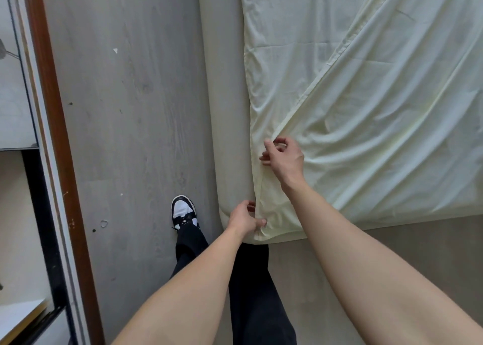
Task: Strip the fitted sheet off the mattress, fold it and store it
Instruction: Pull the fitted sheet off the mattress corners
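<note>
The pale yellow sheet lay rumpled across the mattress, partly folded over itself. At the mattress's near corner the left hand pinched the sheet's edge; farther up that side the right hand gripped a fold. A black-and-white shoe stood on the grey floor beside that corner.

A broad strip of bare grey floor lies open between the brown-framed wardrobe on the left and the mattress edge, crossed only by the person's black-and-white shoe, while the loosened, wrinkled sheet covers the bed top.
</note>
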